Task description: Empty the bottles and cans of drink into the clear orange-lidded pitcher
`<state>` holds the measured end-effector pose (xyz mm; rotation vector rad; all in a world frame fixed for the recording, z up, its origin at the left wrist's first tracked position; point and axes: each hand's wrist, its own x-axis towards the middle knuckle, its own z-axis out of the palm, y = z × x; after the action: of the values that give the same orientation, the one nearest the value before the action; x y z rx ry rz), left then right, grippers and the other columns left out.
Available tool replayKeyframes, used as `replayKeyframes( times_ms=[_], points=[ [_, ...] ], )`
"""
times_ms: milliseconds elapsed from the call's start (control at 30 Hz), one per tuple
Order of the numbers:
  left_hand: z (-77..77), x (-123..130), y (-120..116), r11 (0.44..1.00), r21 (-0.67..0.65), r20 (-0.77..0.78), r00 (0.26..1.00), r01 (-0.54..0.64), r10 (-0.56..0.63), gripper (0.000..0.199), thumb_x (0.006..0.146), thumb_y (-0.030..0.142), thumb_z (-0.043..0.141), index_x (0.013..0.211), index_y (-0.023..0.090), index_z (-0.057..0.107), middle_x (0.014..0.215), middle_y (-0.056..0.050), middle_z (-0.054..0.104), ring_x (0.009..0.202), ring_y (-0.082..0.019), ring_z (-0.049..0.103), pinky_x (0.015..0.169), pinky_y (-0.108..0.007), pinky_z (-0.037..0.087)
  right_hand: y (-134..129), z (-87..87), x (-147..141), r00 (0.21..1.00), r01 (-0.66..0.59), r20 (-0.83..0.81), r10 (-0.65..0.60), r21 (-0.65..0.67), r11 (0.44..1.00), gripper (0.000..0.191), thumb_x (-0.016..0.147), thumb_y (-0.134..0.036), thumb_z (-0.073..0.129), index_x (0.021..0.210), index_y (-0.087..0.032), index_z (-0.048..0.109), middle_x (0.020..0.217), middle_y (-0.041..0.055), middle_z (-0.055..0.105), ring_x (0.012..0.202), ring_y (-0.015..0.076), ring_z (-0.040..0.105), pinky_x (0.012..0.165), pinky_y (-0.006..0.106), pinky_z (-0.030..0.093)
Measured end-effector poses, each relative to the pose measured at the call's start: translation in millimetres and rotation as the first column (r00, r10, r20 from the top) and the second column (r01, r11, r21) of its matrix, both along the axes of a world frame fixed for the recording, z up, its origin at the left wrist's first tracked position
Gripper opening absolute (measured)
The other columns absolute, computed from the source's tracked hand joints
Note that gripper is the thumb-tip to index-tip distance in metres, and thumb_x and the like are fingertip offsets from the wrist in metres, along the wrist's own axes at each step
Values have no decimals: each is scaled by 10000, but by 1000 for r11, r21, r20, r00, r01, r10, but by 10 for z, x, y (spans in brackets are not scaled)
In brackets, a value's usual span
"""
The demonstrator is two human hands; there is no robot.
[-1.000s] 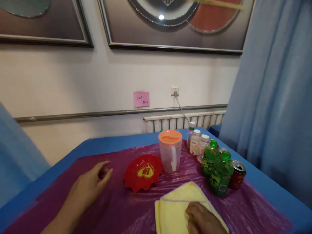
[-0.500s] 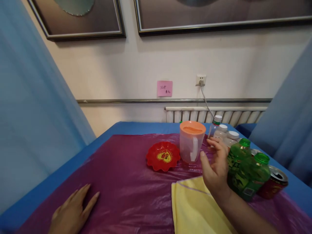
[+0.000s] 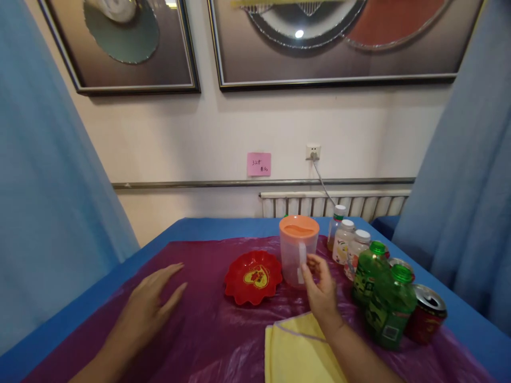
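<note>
A clear plastic pitcher (image 3: 289,255) with an orange lid (image 3: 299,226) stands upright, its handle facing me. My right hand (image 3: 322,290) is at the handle, fingers curled beside it and thumb near its lower part; whether they grip it is hard to tell. My left hand (image 3: 149,300) hovers over the purple sheet at the left, fingers apart, holding nothing. Between my hands lies a red scalloped plate (image 3: 235,279) with a yellow print, just left of the pitcher. A folded yellow cloth (image 3: 297,354) lies in front, partly behind my right forearm.
Along the right stand small white-capped bottles (image 3: 342,242), green bottles (image 3: 391,311) and a red can (image 3: 426,316). A purple plastic sheet (image 3: 199,330) covers the blue table (image 3: 199,227). Blue curtains (image 3: 51,186) hang at both sides. A radiator (image 3: 295,205) is behind.
The view has tilted up. My right hand has moved left to the pitcher's handle, its fingers more curled. My left hand has moved forward and to the right, off the near left of the sheet.
</note>
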<state>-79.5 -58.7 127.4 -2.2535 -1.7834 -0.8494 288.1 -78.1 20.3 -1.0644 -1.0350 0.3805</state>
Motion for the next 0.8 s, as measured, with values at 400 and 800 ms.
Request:
replayKeyframes(
  times_ms=[400, 800],
  points=[
    [850, 2732, 953, 706, -259, -298, 640, 659, -708, 296, 881, 232, 631, 1160, 195, 723, 1099, -82, 782, 989, -243, 671, 901, -336, 495, 67, 11, 13, 971, -99, 216, 103, -29, 995, 339, 1039, -437, 423, 976, -204, 662, 796, 21, 715, 732, 163, 669, 655, 242, 471],
    [1109, 2948, 1170, 639, -267, -116, 634, 721, -764, 150, 801, 262, 598, 801, 178, 723, 794, -35, 710, 788, -182, 603, 750, -286, 459, 54, 97, -77, 968, 40, 251, -24, -56, 998, 323, 1042, -402, 409, 814, -237, 567, 720, 6, 714, 652, 159, 670, 619, 243, 423]
  ],
)
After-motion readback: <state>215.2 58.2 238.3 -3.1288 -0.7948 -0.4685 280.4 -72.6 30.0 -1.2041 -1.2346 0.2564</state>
